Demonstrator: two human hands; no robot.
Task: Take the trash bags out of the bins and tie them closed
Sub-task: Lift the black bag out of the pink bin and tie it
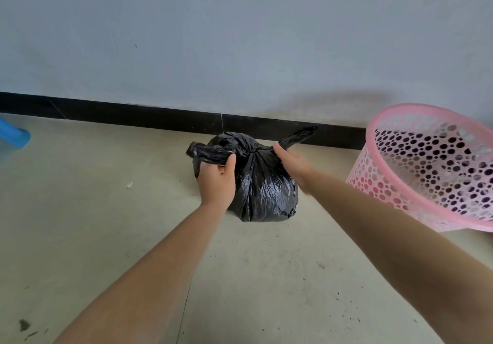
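Right now the black trash bag (262,189) sits on the pale floor (240,277) in the middle of the view, out of the bin and just short of the black baseboard (133,111) at its 12 o'clock. Its neck is gathered into a knot (249,151) on top, and two twisted tails run out from that knot in opposite directions.

The left hand (216,178) is at the bag's 9 o'clock, pressed against its side. Its fingers and thumb are clenched around the left tail (206,153), whose end sticks out past the fist toward 10 o'clock.

The right hand (292,166) is at the bag's 2 o'clock, touching its upper shoulder. It grasps the right tail (298,134) near the knot, with the thumb on top and the other fingers hidden behind the plastic. The free end points toward 2 o'clock, over the baseboard.

A pink perforated bin (440,162) stands at the bag's 3 o'clock, apart from it and tilted so that its mouth faces the camera. At the frame's 9 o'clock a blue object (14,134) is cut off by the edge, and a small white scrap (130,184) lies on the floor between it and the bag.
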